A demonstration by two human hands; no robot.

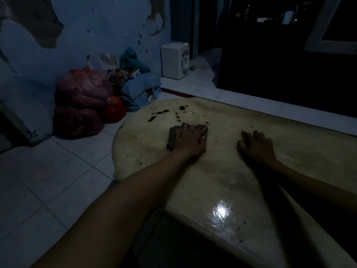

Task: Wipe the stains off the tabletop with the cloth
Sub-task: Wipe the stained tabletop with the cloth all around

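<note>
Left fingers: the fingers lie spread and flat on top of the cloth, pressing it down rather than gripping it.
Left hand: the left hand covers most of the cloth; its bare forearm runs back toward the camera.
Right fingers: the fingers are splayed wide and hold nothing.
Right hand: the right hand rests palm down on the bare tabletop, to the right of the cloth and apart from it, seemingly as a brace.
Cloth: the cloth is a dark, folded, soft-looking pad, flat on the tabletop, its left edge showing beside the hand.
Stains: the stains are dark, glossy blotches and drips, some long, some round, lying beyond the cloth toward the far rim; small specks sit just right of the cloth and others near its close side.
Tabletop: the tabletop is pale beige, smooth, with a rounded left end; a bright wet-looking glare sits well on the near side of the cloth.
Progress: by my reading, wiping is under way but far from done; the largest blotches beyond the cloth look untouched, and scattered specks remain.
Surroundings: left of the cloth, past the table edge, is a pale tiled floor with red plastic bags against a peeling wall; the light is dim.
</note>
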